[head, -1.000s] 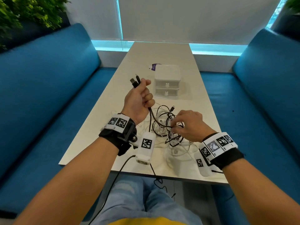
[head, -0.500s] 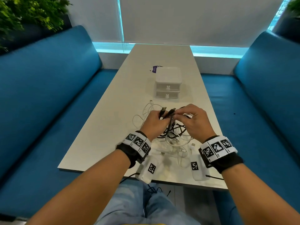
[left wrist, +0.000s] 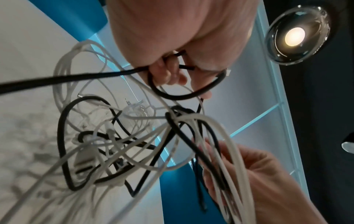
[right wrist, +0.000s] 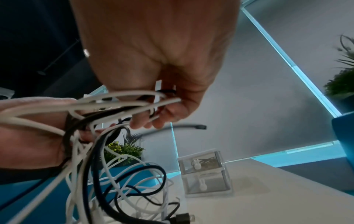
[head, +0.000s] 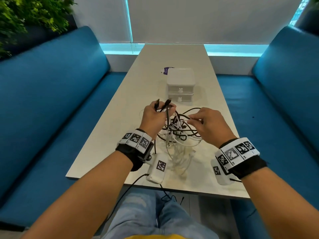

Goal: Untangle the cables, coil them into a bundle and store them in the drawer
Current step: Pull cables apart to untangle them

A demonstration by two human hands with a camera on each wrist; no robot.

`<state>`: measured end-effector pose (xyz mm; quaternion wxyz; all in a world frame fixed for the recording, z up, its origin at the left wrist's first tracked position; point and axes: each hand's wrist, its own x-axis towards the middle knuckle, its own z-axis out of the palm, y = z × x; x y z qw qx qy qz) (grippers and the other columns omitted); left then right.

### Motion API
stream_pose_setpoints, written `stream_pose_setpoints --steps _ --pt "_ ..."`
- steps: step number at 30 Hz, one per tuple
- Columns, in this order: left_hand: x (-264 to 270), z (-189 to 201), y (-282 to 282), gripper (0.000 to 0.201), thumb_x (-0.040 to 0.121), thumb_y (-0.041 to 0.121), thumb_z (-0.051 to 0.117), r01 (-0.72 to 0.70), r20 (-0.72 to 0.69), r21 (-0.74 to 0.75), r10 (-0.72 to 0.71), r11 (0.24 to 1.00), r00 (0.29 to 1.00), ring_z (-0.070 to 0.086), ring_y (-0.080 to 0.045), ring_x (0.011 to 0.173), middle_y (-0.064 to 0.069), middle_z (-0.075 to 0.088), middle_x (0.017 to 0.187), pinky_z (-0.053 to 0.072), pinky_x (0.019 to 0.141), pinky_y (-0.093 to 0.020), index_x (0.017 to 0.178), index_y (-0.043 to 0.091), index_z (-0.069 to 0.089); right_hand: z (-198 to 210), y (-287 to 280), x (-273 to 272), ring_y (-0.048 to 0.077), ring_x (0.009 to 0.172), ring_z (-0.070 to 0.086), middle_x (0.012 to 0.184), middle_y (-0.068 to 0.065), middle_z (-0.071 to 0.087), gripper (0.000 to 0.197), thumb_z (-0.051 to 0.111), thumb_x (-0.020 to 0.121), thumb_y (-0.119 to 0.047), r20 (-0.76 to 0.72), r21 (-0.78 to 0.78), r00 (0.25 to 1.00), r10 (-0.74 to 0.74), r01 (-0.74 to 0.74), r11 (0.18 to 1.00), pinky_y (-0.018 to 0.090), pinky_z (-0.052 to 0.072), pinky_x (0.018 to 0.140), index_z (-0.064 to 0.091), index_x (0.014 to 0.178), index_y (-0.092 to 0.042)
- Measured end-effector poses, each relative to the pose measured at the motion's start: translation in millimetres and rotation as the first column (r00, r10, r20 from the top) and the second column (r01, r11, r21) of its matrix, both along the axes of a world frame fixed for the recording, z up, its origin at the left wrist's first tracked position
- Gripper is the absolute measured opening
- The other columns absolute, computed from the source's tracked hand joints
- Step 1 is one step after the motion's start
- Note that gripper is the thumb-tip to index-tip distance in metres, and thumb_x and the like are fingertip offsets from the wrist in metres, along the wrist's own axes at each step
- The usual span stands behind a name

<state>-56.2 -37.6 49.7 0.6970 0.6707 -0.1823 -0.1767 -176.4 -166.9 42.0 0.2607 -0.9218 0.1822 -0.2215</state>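
A tangle of black and white cables [head: 179, 133] hangs between my hands above the near part of the table [head: 131, 118]. My left hand [head: 155, 116] grips a black cable [left wrist: 182, 97], and its two plug ends [head: 162, 104] stick up past the knuckles. My right hand [head: 205, 121] pinches white cable strands [right wrist: 145, 103] at the right side of the tangle. Loose white loops [head: 181, 157] trail down onto the table. The small white two-drawer box [head: 180, 85] stands further back, both drawers closed.
A purple and white card [head: 166, 69] lies behind the drawer box. Blue sofas [head: 51, 100] flank the table on both sides. A thin black wire [head: 131, 185] runs from the left wrist camera over the table's near edge toward my lap.
My hands have drawn apart, stretching the tangle between them, and have lifted it higher off the table. The left hand still holds the black cable ends; the right now pinches white strands.
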Motion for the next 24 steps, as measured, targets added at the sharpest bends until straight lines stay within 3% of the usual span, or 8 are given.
stream_pose_setpoints --steps 2,4,6,9,12,15,18,24 --pt "5.1 -0.6 -0.8 0.019 0.083 -0.007 0.066 -0.044 0.03 -0.009 0.044 0.999 0.999 0.054 -0.01 0.077 -0.01 0.059 0.089 0.044 0.064 -0.003 0.098 -0.017 0.06 3.0 -0.2 0.8 0.025 0.089 0.059 0.092 0.003 0.066 0.017 0.064 0.089 -0.032 -0.035 -0.054 0.998 -0.047 0.045 0.998 0.042 0.049 0.078 0.076 0.099 -0.025" --pt "7.6 0.6 -2.6 0.009 0.085 0.004 0.068 -0.121 0.037 0.002 0.121 0.993 0.992 0.052 -0.001 0.065 0.001 0.06 0.076 0.04 0.059 -0.001 0.087 -0.005 0.066 7.0 -1.5 1.5 0.022 0.095 0.057 0.093 -0.001 0.065 0.018 0.062 0.09 -0.035 -0.069 -0.09 0.993 -0.091 0.085 0.992 0.037 0.047 0.077 0.076 0.1 -0.027" --pt "9.6 1.4 -5.3 0.011 0.086 0.01 0.068 -0.214 0.03 0.009 0.213 0.977 0.977 0.046 0.001 0.056 0.006 0.053 0.065 0.039 0.057 -0.005 0.075 0.01 0.064 11.2 -2.9 2.9 0.022 0.098 0.055 0.094 -0.002 0.063 0.019 0.063 0.09 -0.036 -0.058 -0.076 0.99 -0.128 0.123 0.99 0.034 0.044 0.078 0.075 0.099 -0.026" --pt "9.6 5.1 -8.1 0.014 0.086 0.011 0.068 -0.258 0.036 0.003 0.258 0.966 0.966 0.049 -0.004 0.06 0.008 0.055 0.062 0.043 0.067 -0.018 0.072 0.015 0.066 21.4 -2.1 1.8 0.021 0.098 0.057 0.094 -0.001 0.067 0.018 0.063 0.089 -0.036 0.014 -0.011 0.979 -0.202 0.203 0.979 0.034 0.046 0.082 0.076 0.096 -0.025" --pt "12.1 8.3 -7.5 0.028 0.083 0.016 0.07 -0.26 0.102 0.007 0.258 0.966 0.961 0.052 -0.009 0.061 0.012 0.056 0.054 0.045 0.069 -0.023 0.057 0.024 0.063 28.4 -1.3 2.7 0.023 0.092 0.061 0.089 0.0 0.072 0.019 0.061 0.09 -0.035 0.006 -0.009 0.961 -0.277 0.277 0.961 0.035 0.049 0.083 0.076 0.094 -0.023" --pt "9.9 12.2 -7.6 0.025 0.077 0.027 0.071 -0.157 0.232 0.147 0.12 0.977 0.965 0.056 -0.014 0.061 0.008 0.06 0.055 0.05 0.068 -0.029 0.054 0.021 0.063 26.8 2.5 6.1 0.027 0.102 0.058 0.101 0.005 0.068 0.021 0.057 0.093 -0.034 -0.158 -0.099 0.965 -0.21 0.196 0.975 0.04 0.048 0.089 0.072 0.102 -0.023" --pt "8.2 14.5 -6.9 0.018 0.072 0.034 0.072 -0.002 0.33 0.196 -0.064 0.981 0.942 0.057 -0.011 0.059 0.008 0.06 0.054 0.053 0.069 -0.03 0.058 0.024 0.067 26.3 8.2 11.1 0.027 0.109 0.049 0.11 0.007 0.058 0.03 0.062 0.09 -0.036 -0.116 -0.029 0.993 -0.01 0.006 1.0 0.04 0.041 0.096 0.065 0.12 -0.029" --pt "11.2 5.1 -3.7 0.022 0.064 0.045 0.073 0.148 0.343 0.243 -0.227 0.959 0.911 0.069 -0.026 0.088 -0.003 0.074 0.079 0.054 0.089 -0.046 0.078 0.029 0.076 25.5 9.9 20.1 0.024 0.094 0.057 0.093 0.002 0.062 0.013 0.069 0.084 -0.041 -0.036 0.026 0.999 -0.004 0.005 1.0 0.044 0.048 0.083 0.076 0.091 -0.033"
